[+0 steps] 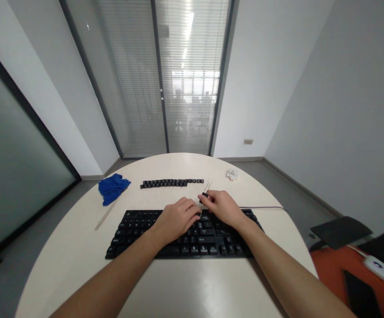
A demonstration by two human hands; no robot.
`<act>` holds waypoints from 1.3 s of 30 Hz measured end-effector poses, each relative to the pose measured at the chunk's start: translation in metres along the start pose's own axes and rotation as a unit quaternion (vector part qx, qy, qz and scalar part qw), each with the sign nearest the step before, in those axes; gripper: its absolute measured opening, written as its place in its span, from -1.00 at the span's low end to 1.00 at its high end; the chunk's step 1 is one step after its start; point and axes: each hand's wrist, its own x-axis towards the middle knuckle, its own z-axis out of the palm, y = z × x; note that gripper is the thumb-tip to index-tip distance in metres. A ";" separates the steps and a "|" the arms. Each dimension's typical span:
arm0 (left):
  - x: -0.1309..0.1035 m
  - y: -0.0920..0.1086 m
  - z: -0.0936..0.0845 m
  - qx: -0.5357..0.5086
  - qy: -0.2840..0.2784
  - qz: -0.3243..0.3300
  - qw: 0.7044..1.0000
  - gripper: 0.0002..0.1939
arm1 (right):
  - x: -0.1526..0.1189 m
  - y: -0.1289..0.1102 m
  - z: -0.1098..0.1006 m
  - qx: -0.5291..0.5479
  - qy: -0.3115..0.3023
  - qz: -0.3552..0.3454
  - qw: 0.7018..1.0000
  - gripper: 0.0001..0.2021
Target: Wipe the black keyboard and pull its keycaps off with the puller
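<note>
A black full-size keyboard (207, 249) lies across the table in front of me. My right hand (224, 206) is closed above its top edge, gripping what looks like a wire keycap puller (205, 194) with a dark handle and thin wires sticking out on the far side. Just left of it, my left hand (178, 219) rests over the upper rows with fingers curled together. A small dark piece shows at the left fingertips, too small to make out. Beyond the keyboard, removed black keycaps (165, 183) are lined up in rows.
A blue cloth (112, 187) sits at the left with a thin light stick (107, 215) beside it. Crumpled white tissue (232, 175) lies at the back right. The keyboard cable (264, 207) runs rightward over the round table (79, 269). An orange chair (331, 269) stands at right.
</note>
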 end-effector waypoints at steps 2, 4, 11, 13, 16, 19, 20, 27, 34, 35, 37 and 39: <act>0.000 0.000 0.001 -0.006 0.006 -0.004 1.000 -0.82 | 0.001 0.001 0.000 0.006 0.001 0.002 1.000 -0.55; -0.001 0.000 0.002 -0.006 0.008 0.001 1.000 -0.82 | 0.001 0.003 0.001 0.013 -0.001 0.003 1.000 -0.54; -0.001 -0.001 0.004 -0.021 0.023 0.007 0.999 -0.80 | 0.000 0.004 0.001 0.024 -0.004 0.007 1.000 -0.53; -0.001 -0.001 0.004 -0.031 0.020 0.011 0.999 -0.80 | -0.001 0.003 0.001 0.030 -0.003 0.011 0.999 -0.53; 0.000 -0.001 0.004 -0.056 0.013 0.005 0.998 -0.82 | -0.001 0.003 0.002 0.045 -0.006 0.018 0.999 -0.52; 0.000 -0.002 0.005 -0.093 0.025 -0.015 0.995 -0.82 | 0.000 0.005 0.003 0.071 -0.013 0.021 0.997 -0.50; 0.000 -0.002 0.005 -0.104 0.033 -0.020 0.994 -0.82 | 0.000 0.006 0.003 0.080 -0.017 0.024 0.996 -0.49; 0.000 -0.005 0.007 -0.123 0.073 -0.058 0.988 -0.84 | 0.002 0.010 0.006 0.077 -0.036 0.051 0.995 -0.48; 0.004 -0.015 0.005 -0.087 0.100 -0.145 0.981 -0.88 | 0.002 0.010 0.003 0.040 -0.014 0.042 0.998 -0.49; 0.005 -0.018 0.005 -0.081 0.096 -0.158 0.979 -0.89 | 0.002 0.010 0.003 0.037 -0.012 0.040 0.998 -0.49; 0.008 -0.022 0.004 -0.076 0.084 -0.183 0.977 -0.89 | 0.002 0.009 0.001 0.030 -0.009 0.039 0.999 -0.49; 0.012 -0.027 0.004 -0.071 0.064 -0.195 0.976 -0.88 | 0.002 0.008 0.000 0.024 -0.007 0.039 0.999 -0.50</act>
